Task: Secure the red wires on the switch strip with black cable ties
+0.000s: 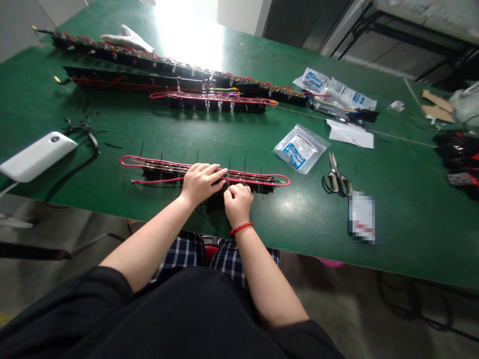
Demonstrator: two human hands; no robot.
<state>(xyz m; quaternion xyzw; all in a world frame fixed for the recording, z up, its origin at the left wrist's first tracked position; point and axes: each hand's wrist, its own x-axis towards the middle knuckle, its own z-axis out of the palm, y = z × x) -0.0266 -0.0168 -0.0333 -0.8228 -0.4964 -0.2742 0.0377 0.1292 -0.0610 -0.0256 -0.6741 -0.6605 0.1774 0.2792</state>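
A long narrow black strip point(160, 169) with a red cable point(129, 158) looped along it lies crosswise on the table before me. Thin black cable ties point(230, 162) stick up along its length. My left hand point(200, 183) lies across the middle of the strip, its fingers stretched out and resting on the cable. Just right of it, my right hand point(238, 198) is closed in a pinch at the strip's near edge, where a thin black cable tie runs into the fingers. The fingertips are partly hidden. The red cable's loose end point(138, 182) points left.
Longer wired strips point(157, 62) lie farther back, with a glove point(129, 39) behind them. To the right are a plastic bag point(301, 149), scissors point(338, 179) and a blurred packet point(361, 217). A white device point(37, 155) and scattered black ties point(84, 128) are at left.
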